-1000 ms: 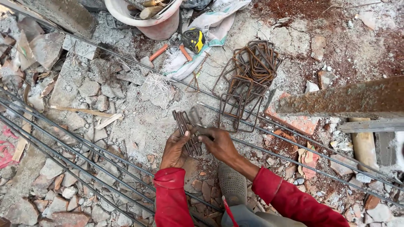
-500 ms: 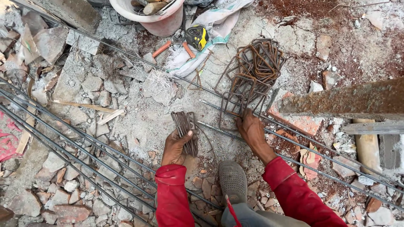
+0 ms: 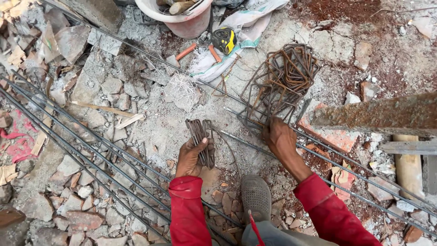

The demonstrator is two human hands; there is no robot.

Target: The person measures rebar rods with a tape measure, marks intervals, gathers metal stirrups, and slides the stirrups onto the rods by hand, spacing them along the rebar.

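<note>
My left hand grips a small bundle of bent steel stirrups, held upright above the rubble. My right hand reaches forward to the near edge of a pile of rusty stirrups and closes on one of them where it lies against a long steel bar. Both arms wear red sleeves. My grey shoe rests on the ground between the arms.
Several long rebars run diagonally over broken concrete at left. A pink bucket, a yellow-black tape measure, orange-handled pliers and a white sack lie at the top. A rusty steel beam and bricks sit at right.
My right hand left the bundle in my left hand and moved right and forward to the stirrup pile. The left hand keeps the bundle.
</note>
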